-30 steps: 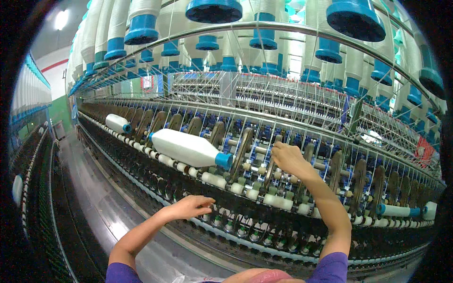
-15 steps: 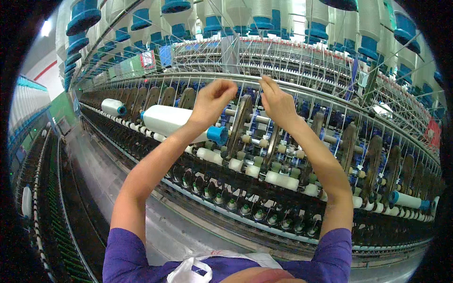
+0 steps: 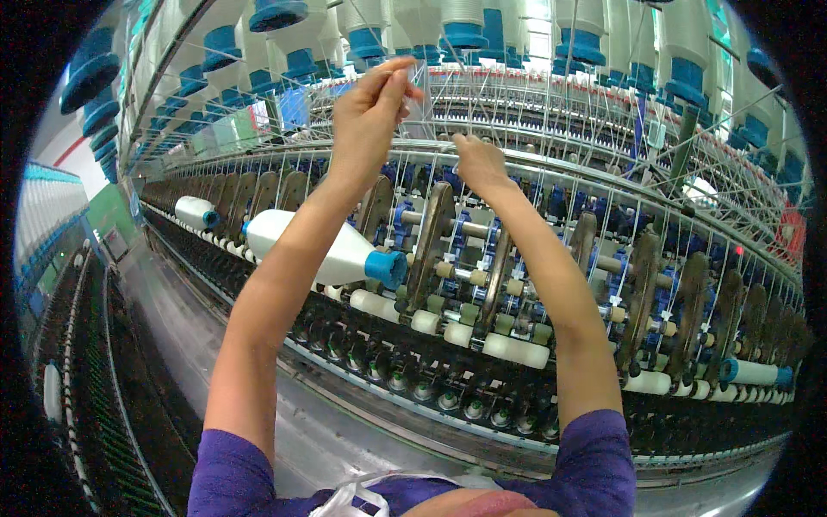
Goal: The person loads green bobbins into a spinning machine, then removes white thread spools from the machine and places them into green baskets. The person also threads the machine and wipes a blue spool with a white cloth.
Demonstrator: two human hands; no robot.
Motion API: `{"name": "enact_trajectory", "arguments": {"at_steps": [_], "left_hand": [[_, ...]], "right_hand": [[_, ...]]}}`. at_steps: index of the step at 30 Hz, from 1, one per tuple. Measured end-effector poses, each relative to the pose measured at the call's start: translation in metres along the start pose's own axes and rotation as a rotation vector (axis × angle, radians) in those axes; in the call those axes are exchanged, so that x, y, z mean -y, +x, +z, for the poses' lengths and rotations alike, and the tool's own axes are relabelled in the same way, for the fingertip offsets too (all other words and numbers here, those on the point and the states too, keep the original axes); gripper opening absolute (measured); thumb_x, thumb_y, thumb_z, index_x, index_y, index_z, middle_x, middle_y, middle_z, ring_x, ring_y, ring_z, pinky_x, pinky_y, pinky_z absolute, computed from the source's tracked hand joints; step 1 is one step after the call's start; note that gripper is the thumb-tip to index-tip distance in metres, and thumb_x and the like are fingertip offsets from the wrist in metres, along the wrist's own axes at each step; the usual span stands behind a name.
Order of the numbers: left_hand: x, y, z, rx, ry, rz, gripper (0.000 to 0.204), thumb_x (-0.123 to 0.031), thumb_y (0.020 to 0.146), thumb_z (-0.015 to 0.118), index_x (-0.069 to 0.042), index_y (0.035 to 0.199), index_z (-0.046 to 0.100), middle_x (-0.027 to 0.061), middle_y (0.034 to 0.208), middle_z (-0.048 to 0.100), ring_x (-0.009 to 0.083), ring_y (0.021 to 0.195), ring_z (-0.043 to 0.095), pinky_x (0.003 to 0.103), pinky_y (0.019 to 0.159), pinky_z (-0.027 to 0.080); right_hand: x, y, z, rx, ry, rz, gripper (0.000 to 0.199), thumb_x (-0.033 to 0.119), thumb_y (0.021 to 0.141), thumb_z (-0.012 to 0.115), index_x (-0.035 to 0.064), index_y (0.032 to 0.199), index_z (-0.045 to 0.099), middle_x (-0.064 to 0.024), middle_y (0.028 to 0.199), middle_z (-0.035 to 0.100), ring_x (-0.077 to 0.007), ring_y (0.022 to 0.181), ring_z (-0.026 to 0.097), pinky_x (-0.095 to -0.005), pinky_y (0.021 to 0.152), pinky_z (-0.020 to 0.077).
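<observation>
My left hand (image 3: 369,121) is raised in front of the hanging bobbins, its thumb and fingers pinched together. Whatever lies between those fingertips, if anything, is too fine to make out. Lower and to the right, my right hand (image 3: 481,164) is closed beside the long metal rail (image 3: 551,159); its fingertips partly hide what they grip. Below my left wrist, a large white bobbin (image 3: 340,250) with a blue end lies on the spinning frame, partly covered by my left forearm. Dark lever arms (image 3: 433,228) stand under my hands.
Several white roving bobbins (image 3: 362,17) with blue bases hang overhead. Pale rollers (image 3: 515,351) and spindles (image 3: 448,400) run along the frame's front. A smaller white bobbin (image 3: 196,211) sits at the left, another (image 3: 756,372) at the right. A second machine (image 3: 65,345) borders the aisle floor (image 3: 164,319).
My left hand has risen and moved left, away from my right hand. My right hand has shifted slightly left and its fingers have curled in. The view has shifted a little.
</observation>
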State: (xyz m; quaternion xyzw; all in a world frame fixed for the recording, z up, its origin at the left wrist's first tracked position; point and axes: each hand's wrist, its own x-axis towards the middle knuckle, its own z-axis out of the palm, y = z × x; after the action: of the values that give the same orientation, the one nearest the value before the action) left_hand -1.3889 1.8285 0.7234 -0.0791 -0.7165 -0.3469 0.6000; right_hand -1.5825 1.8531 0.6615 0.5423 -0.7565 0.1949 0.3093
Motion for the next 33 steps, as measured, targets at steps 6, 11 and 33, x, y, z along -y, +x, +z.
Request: {"name": "enact_trajectory", "arguments": {"at_steps": [6,11,33], "left_hand": [[0.056,-0.003,0.007,0.195,0.156,-0.279,0.051,-0.014,0.084,0.062,-0.006,0.132,0.046,0.0092,0.125,0.055,0.0148,0.088,0.060,0.027,0.073,0.048],[0.124,0.067,0.062,0.046,0.198,-0.129,0.046,-0.013,0.084,0.057,-0.002,0.127,0.050,0.0183,0.123,0.057,0.0169,0.088,0.062,0.028,0.072,0.048],[-0.073,0.108,-0.012,0.270,-0.580,0.091,0.042,-0.030,0.090,0.057,-0.004,0.122,0.050,0.0157,0.107,0.059,0.0221,0.095,0.061,0.036,0.082,0.051]], "right_hand": [[-0.006,0.012,0.018,-0.446,0.334,0.100,0.062,0.017,0.081,0.062,-0.0021,0.133,0.032,-0.0263,0.121,0.048,-0.0407,0.101,0.057,-0.0444,0.078,0.0507],[-0.008,0.050,0.018,-0.633,0.419,0.121,0.055,0.015,0.085,0.057,-0.0084,0.130,0.034,-0.0307,0.127,0.044,-0.0440,0.105,0.054,-0.0446,0.080,0.0502],[-0.058,0.169,-0.003,-0.909,0.706,0.488,0.084,0.037,0.069,0.075,-0.0026,0.131,0.035,-0.0275,0.126,0.043,-0.0414,0.117,0.045,-0.0468,0.098,0.0382]]}}
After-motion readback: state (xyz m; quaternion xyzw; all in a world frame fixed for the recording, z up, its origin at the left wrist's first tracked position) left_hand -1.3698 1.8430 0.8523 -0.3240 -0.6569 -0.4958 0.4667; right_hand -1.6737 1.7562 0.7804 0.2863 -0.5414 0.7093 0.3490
